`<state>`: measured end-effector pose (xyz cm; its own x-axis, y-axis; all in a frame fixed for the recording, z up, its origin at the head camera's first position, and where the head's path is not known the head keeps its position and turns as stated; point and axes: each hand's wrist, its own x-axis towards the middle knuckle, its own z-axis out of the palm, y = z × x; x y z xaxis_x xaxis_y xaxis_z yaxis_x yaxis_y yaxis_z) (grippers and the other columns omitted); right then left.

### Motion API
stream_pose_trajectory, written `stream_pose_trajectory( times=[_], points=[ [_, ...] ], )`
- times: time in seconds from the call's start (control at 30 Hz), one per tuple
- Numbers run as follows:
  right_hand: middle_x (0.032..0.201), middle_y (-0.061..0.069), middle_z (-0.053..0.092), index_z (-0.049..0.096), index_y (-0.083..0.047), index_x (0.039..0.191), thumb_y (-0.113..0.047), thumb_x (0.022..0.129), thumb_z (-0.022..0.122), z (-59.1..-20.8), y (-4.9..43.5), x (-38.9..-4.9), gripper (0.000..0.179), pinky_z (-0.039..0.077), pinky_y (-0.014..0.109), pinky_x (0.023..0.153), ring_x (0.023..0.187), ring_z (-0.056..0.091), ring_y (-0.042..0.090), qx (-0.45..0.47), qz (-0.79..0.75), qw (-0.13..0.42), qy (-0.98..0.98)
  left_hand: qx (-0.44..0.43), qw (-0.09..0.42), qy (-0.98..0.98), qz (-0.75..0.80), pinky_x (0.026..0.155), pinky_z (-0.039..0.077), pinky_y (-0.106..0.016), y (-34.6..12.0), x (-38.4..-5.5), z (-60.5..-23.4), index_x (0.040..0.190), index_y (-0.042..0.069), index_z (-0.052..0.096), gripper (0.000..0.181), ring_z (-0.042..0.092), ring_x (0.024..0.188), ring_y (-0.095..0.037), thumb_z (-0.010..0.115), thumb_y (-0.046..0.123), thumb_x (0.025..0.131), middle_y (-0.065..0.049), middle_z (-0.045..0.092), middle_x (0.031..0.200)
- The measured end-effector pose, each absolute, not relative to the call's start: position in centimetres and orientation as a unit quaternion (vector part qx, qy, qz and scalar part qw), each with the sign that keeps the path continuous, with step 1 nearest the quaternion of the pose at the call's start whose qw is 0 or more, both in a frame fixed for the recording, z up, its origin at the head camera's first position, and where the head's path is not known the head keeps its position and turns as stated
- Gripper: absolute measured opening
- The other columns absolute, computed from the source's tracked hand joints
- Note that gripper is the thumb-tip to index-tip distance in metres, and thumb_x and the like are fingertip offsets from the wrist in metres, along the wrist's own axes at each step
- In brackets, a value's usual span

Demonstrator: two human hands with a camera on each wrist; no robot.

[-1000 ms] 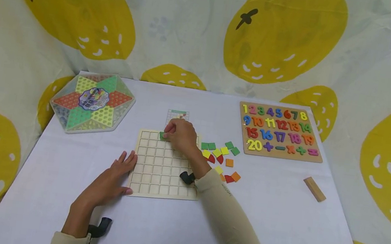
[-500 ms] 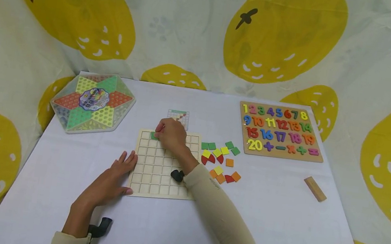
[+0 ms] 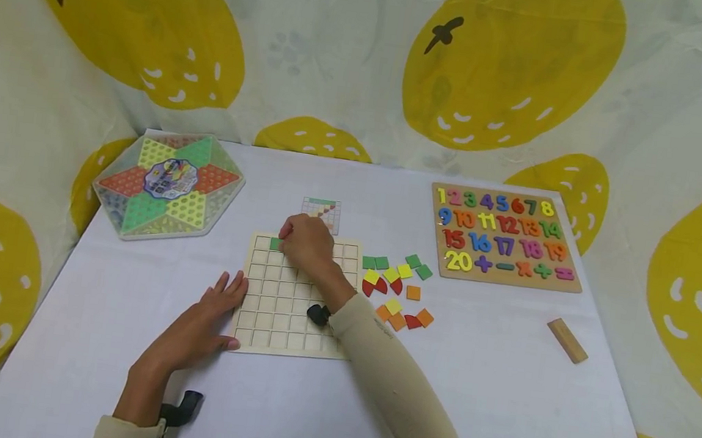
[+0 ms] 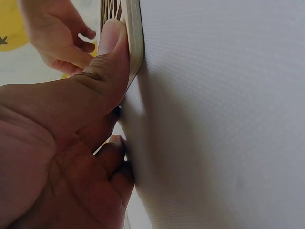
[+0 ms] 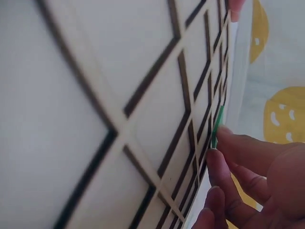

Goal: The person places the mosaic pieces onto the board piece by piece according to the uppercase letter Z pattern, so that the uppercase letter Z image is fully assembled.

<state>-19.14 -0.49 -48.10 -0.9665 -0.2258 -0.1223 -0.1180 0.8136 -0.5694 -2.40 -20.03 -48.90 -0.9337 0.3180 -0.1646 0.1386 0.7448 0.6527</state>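
Note:
A wooden grid board (image 3: 276, 304) lies on the white table, its square cells facing up. My right hand (image 3: 310, 245) reaches over its far row and pinches a green square tile (image 3: 274, 244) between thumb and finger. In the right wrist view the tile (image 5: 217, 125) stands slightly tilted at the cells, fingertips right at its end. My left hand (image 3: 205, 318) rests spread along the board's left side, thumb at the near corner; the left wrist view has that thumb (image 4: 112, 52) against the board's edge. The right palm hides part of the far rows.
Right of the board lie loose green tiles (image 3: 413, 261), yellow and orange squares, and red quarter-round pieces (image 3: 412, 322). Behind it is a printed pattern card (image 3: 330, 210). Farther out are a star game board (image 3: 146, 210), a number puzzle (image 3: 505, 235) and a wooden strip (image 3: 567, 341).
Over the first half second my right hand slid left along the board's far row with the green tile. Since then it has stayed nearly in place. My left hand has not moved.

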Motion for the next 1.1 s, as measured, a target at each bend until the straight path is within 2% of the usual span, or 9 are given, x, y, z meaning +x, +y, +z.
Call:
stream_pose_trajectory(
  times=[0.17, 0.4, 0.53, 0.77, 1.1],
  points=[
    [0.086, -0.008, 0.071, 0.078, -0.021, 0.098, -0.017, 0.088, 0.086, -47.7, 0.8, -18.4, 0.014, 0.051, 0.025, 0.063, 0.082, 0.066, 0.010, -0.096, -0.332, 0.098, 0.933, 0.119, 0.137, 0.927, 0.328, 0.132, 0.018, -0.065, -19.9, -2.4, -48.8, 0.166, 0.004, 0.030, 0.108, 0.013, 0.166, -0.042, 0.091, 0.007, 0.077, -0.015, 0.023, 0.176],
    [0.093, -0.004, 0.074, 0.080, -0.018, 0.107, -0.017, 0.091, 0.084, -47.0, 3.7, -16.9, 0.017, 0.053, 0.036, 0.081, 0.105, 0.062, 0.020, -0.098, -0.367, 0.079, 0.922, 0.121, 0.135, 0.926, 0.330, 0.132, 0.018, -0.066, -20.0, -2.3, -48.8, 0.166, 0.003, 0.031, 0.107, 0.013, 0.166, -0.042, 0.091, 0.007, 0.077, -0.015, 0.023, 0.176],
    [0.096, 0.000, 0.076, 0.080, -0.014, 0.110, -0.017, 0.090, 0.086, -46.6, 5.9, -16.4, 0.020, 0.055, 0.042, 0.088, 0.110, 0.062, 0.024, -0.092, -0.373, 0.070, 0.921, 0.124, 0.131, 0.926, 0.331, 0.132, 0.018, -0.064, -20.0, -2.3, -49.0, 0.166, 0.003, 0.030, 0.107, 0.013, 0.166, -0.043, 0.090, 0.006, 0.077, -0.016, 0.024, 0.176],
    [0.100, 0.001, 0.078, 0.081, -0.014, 0.109, -0.016, 0.088, 0.088, -46.8, 10.3, -15.8, 0.022, 0.055, 0.044, 0.092, 0.110, 0.064, 0.027, -0.067, -0.371, 0.053, 0.925, 0.126, 0.132, 0.925, 0.334, 0.134, 0.016, -0.060, -20.1, -2.2, -49.1, 0.166, 0.003, 0.029, 0.108, 0.012, 0.166, -0.043, 0.090, 0.006, 0.077, -0.016, 0.023, 0.176],
    [0.109, 0.005, 0.074, 0.079, -0.016, 0.110, -0.013, 0.087, 0.087, -47.9, 14.4, -16.0, 0.024, 0.055, 0.046, 0.099, 0.109, 0.058, 0.027, 0.006, -0.334, 0.068, 0.940, 0.126, 0.133, 0.922, 0.342, 0.135, 0.013, -0.059, -20.2, -2.2, -49.2, 0.166, 0.002, 0.029, 0.107, 0.011, 0.166, -0.043, 0.089, 0.005, 0.077, -0.017, 0.022, 0.176]
  ],
)
